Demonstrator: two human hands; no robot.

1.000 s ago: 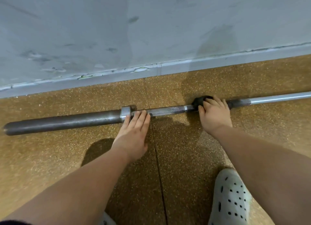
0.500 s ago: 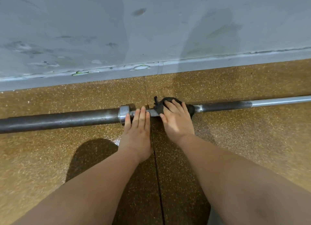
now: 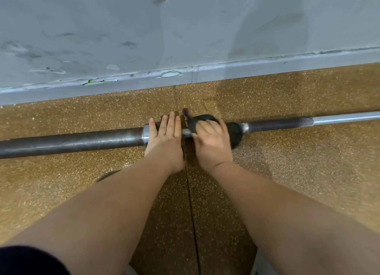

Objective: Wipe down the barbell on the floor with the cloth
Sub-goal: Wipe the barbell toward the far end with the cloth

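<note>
A long steel barbell (image 3: 72, 141) lies across the brown speckled floor, its thick dark sleeve to the left and its thinner shaft running off to the right. My left hand (image 3: 164, 140) rests flat with straight fingers over the shaft, right beside the collar. My right hand (image 3: 212, 143) grips a black cloth (image 3: 234, 133) wrapped round the shaft, close to my left hand. The cloth hides that stretch of the shaft.
A grey wall (image 3: 185, 27) with a scuffed skirting board (image 3: 267, 68) runs just behind the barbell. A dark seam (image 3: 192, 213) in the floor mat passes between my forearms.
My right hand has slid the cloth leftward along the shaft, from well right of my left hand to right beside it. My left hand has stayed by the collar.
</note>
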